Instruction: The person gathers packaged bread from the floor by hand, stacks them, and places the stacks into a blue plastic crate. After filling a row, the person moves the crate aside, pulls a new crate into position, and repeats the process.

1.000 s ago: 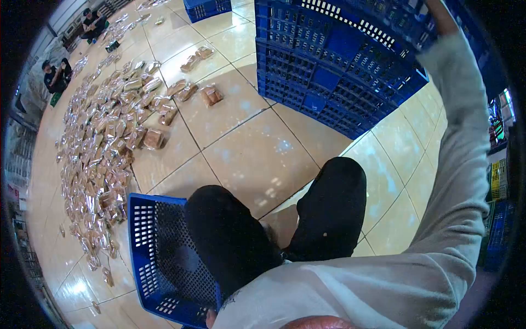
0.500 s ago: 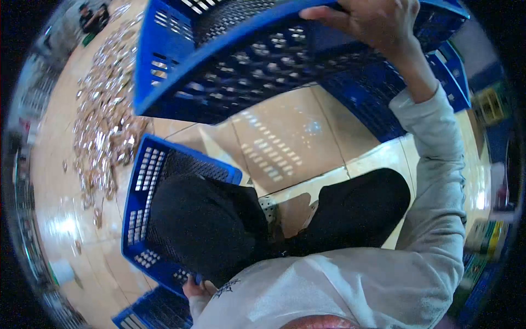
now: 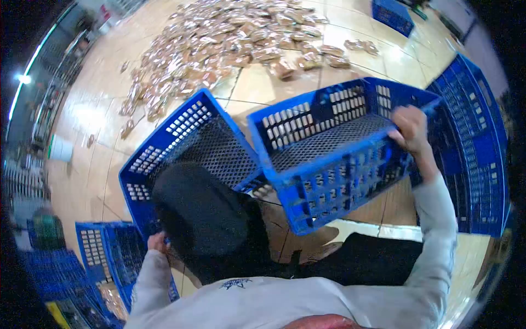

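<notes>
My right hand (image 3: 410, 127) is closed over the near rim of a blue plastic crate (image 3: 337, 178), slightly blurred. This crate is tilted in front of me, with slotted walls, a mesh floor and nothing inside. At my left, a second blue crate (image 3: 159, 143) stands against my knee, its mesh floor bare where it shows. My left hand (image 3: 158, 243) grips that crate's near corner, its fingertips partly hidden. The two crates meet or overlap near the middle of the view.
A wide heap of clear-wrapped brown packets (image 3: 235, 41) lies on the tiled floor ahead. More blue crates stand at the right (image 3: 474, 148), lower left (image 3: 107, 247) and far right (image 3: 392, 16). A white bucket (image 3: 60, 148) is at the left.
The crate in my right hand has come down and nearer, from raised high to beside the left crate. My view has turned, bringing the packet heap ahead. My left hand stays at the left crate.
</notes>
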A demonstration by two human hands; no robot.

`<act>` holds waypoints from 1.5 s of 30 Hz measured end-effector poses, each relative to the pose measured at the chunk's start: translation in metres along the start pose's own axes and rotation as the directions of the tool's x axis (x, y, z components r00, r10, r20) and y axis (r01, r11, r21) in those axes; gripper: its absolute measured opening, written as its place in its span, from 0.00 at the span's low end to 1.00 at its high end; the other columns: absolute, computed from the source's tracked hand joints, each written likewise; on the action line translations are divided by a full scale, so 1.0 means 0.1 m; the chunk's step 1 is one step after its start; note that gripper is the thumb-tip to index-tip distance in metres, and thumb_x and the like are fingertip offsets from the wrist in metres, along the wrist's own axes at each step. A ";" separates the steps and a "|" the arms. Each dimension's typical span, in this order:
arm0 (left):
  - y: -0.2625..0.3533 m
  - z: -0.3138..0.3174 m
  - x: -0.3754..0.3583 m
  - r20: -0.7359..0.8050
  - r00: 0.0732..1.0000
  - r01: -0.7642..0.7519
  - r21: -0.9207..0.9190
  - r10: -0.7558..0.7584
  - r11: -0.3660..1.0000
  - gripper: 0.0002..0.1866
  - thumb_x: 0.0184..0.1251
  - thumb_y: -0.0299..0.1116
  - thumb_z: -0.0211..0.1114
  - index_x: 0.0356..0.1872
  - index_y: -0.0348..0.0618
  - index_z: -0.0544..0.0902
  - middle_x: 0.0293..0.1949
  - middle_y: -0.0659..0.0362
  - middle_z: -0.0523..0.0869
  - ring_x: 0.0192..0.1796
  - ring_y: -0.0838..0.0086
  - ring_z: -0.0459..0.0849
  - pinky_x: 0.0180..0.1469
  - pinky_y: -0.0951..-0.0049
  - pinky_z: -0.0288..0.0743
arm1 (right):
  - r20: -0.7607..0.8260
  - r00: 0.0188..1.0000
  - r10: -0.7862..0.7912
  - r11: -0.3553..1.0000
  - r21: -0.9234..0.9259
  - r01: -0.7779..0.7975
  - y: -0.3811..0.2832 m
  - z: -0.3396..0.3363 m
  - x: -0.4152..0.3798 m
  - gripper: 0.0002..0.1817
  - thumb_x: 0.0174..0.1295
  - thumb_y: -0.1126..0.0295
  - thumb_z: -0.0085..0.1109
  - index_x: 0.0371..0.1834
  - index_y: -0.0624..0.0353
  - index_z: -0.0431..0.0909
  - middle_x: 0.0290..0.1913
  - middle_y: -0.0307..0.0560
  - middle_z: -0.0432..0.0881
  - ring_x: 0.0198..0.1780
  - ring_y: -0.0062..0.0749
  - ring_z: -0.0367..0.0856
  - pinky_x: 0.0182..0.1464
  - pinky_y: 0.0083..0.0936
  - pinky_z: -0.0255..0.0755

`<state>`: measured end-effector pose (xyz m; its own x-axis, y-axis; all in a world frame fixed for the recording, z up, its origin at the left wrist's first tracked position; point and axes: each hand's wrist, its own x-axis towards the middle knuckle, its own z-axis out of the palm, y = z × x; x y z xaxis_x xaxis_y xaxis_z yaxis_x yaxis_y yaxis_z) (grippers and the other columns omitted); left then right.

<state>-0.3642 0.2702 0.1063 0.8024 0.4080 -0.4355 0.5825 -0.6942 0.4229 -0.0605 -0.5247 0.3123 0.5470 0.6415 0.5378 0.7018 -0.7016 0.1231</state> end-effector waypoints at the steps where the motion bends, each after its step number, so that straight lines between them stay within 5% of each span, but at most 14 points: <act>1: -0.08 -0.04 0.05 -0.003 1.000 0.017 -0.036 -0.017 0.999 0.12 0.69 0.37 0.64 0.32 0.37 0.82 0.27 0.52 0.81 0.32 0.65 0.76 0.41 0.59 0.79 | -0.027 0.999 0.016 1.000 0.005 -0.016 -0.08 -0.01 -0.06 0.33 0.65 0.34 0.49 0.19 0.54 0.66 0.20 0.45 0.67 0.22 0.44 0.70 0.27 0.37 0.59; 5: -0.92 0.00 0.42 -0.060 0.989 0.086 -0.512 -0.136 0.855 0.11 0.68 0.34 0.65 0.31 0.36 0.81 0.29 0.56 0.81 0.31 0.67 0.73 0.41 0.59 0.80 | -0.049 0.999 0.022 1.000 -0.009 -0.022 -0.18 0.22 -0.27 0.35 0.67 0.33 0.45 0.18 0.55 0.64 0.20 0.45 0.65 0.21 0.41 0.68 0.25 0.36 0.56; 7: 0.15 -0.27 0.14 0.015 0.834 0.433 -0.637 -0.552 0.637 0.11 0.66 0.36 0.67 0.38 0.37 0.83 0.35 0.56 0.82 0.34 0.66 0.76 0.42 0.59 0.82 | -0.105 0.994 0.004 1.000 -0.002 -0.004 -0.21 0.44 -0.34 0.35 0.68 0.33 0.44 0.19 0.55 0.63 0.20 0.44 0.64 0.21 0.41 0.66 0.25 0.36 0.55; 9: -0.05 -0.28 0.16 0.002 0.895 0.340 -0.652 -0.447 0.677 0.17 0.63 0.38 0.71 0.47 0.36 0.84 0.39 0.54 0.83 0.39 0.64 0.80 0.43 0.59 0.83 | 0.011 1.000 0.008 0.999 -0.032 -0.008 -0.28 0.65 -0.65 0.35 0.67 0.32 0.44 0.20 0.55 0.63 0.21 0.45 0.63 0.22 0.42 0.65 0.26 0.37 0.56; 11: -1.68 0.06 0.93 -0.094 0.993 0.016 -0.510 -0.075 0.860 0.21 0.62 0.41 0.72 0.50 0.37 0.84 0.46 0.52 0.84 0.47 0.62 0.83 0.42 0.58 0.83 | 0.049 0.999 0.002 1.000 -0.025 0.000 -0.33 0.91 -0.95 0.35 0.67 0.32 0.43 0.20 0.55 0.64 0.22 0.45 0.62 0.23 0.43 0.65 0.27 0.38 0.57; 14: -0.90 -0.11 0.56 -0.101 0.986 0.104 -0.245 -0.132 0.964 0.22 0.58 0.45 0.73 0.47 0.39 0.83 0.44 0.52 0.84 0.45 0.60 0.83 0.41 0.57 0.82 | 0.271 0.961 -0.062 0.997 0.065 0.046 -0.28 1.28 -1.47 0.36 0.65 0.31 0.43 0.21 0.56 0.66 0.25 0.48 0.64 0.28 0.46 0.67 0.29 0.40 0.58; 20: -0.55 -0.16 0.45 -0.035 0.969 -0.209 0.416 0.245 0.885 0.25 0.50 0.53 0.74 0.39 0.43 0.81 0.38 0.54 0.84 0.41 0.56 0.84 0.40 0.55 0.80 | 0.365 0.929 -0.057 0.992 0.126 0.011 -0.03 1.43 -1.62 0.37 0.67 0.32 0.41 0.28 0.63 0.67 0.30 0.57 0.64 0.34 0.56 0.67 0.35 0.45 0.60; 27: -0.55 -0.15 0.57 -0.090 0.890 -0.289 0.644 0.446 0.708 0.32 0.39 0.64 0.76 0.32 0.48 0.78 0.31 0.55 0.84 0.37 0.52 0.85 0.39 0.53 0.78 | 0.506 0.862 -0.024 0.999 0.041 0.003 0.10 1.12 -1.77 0.26 0.72 0.49 0.51 0.47 0.67 0.74 0.46 0.66 0.75 0.49 0.61 0.74 0.51 0.52 0.66; 31: -0.39 -0.15 0.58 -0.211 0.904 -0.195 0.570 0.372 0.798 0.35 0.34 0.67 0.76 0.31 0.46 0.78 0.31 0.55 0.83 0.37 0.54 0.85 0.38 0.55 0.79 | 0.560 0.781 0.274 0.938 0.025 -0.347 0.09 0.77 -0.86 0.17 0.73 0.61 0.54 0.46 0.68 0.76 0.45 0.64 0.78 0.51 0.58 0.77 0.57 0.49 0.69; 37: -0.12 -0.18 0.53 -0.298 0.922 -0.086 0.464 0.247 0.882 0.35 0.39 0.69 0.74 0.33 0.46 0.80 0.33 0.56 0.85 0.39 0.57 0.86 0.42 0.57 0.81 | 0.180 0.972 0.150 0.976 0.129 -0.174 0.15 1.50 1.11 0.12 0.76 0.67 0.51 0.37 0.66 0.74 0.33 0.53 0.75 0.36 0.43 0.74 0.42 0.34 0.71; 41: -0.05 -0.19 0.50 -0.292 0.934 -0.098 0.350 0.207 0.932 0.33 0.44 0.65 0.73 0.41 0.48 0.82 0.46 0.54 0.85 0.52 0.55 0.84 0.54 0.54 0.77 | 0.399 0.894 -0.203 0.979 0.055 0.198 -0.45 2.19 2.48 0.09 0.70 0.67 0.57 0.46 0.62 0.78 0.50 0.58 0.79 0.55 0.56 0.77 0.56 0.44 0.70; 42: 0.12 -0.24 0.33 -0.438 0.830 -0.138 0.439 0.346 0.888 0.33 0.46 0.64 0.73 0.45 0.49 0.82 0.51 0.54 0.83 0.58 0.55 0.80 0.60 0.50 0.70 | 0.384 0.875 -0.294 0.955 0.096 0.279 -0.74 2.28 2.72 0.13 0.70 0.64 0.57 0.52 0.58 0.77 0.54 0.58 0.77 0.58 0.59 0.75 0.58 0.48 0.69; 43: 0.33 -0.33 0.06 -0.549 0.683 -0.158 0.532 0.481 0.832 0.33 0.48 0.63 0.73 0.48 0.50 0.82 0.57 0.54 0.80 0.64 0.54 0.76 0.67 0.47 0.64 | 0.722 0.663 -0.197 0.980 0.125 0.155 -1.11 2.22 3.16 0.17 0.67 0.63 0.61 0.55 0.58 0.76 0.59 0.58 0.76 0.64 0.58 0.73 0.63 0.47 0.68; 45: 0.57 -0.51 -0.57 -0.671 0.605 -0.092 0.476 0.428 0.875 0.31 0.53 0.61 0.72 0.53 0.54 0.80 0.63 0.56 0.75 0.72 0.54 0.66 0.70 0.42 0.53 | 0.750 0.618 -0.236 0.966 0.110 0.234 -1.62 2.30 3.53 0.21 0.64 0.61 0.64 0.57 0.58 0.75 0.64 0.58 0.73 0.68 0.57 0.69 0.67 0.46 0.66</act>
<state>-0.3700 0.2375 0.1960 0.8221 0.3474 0.4510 0.3741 -0.9268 0.0320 0.1240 -0.1127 0.2905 0.5148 0.7943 -0.3227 0.8565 -0.4930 0.1529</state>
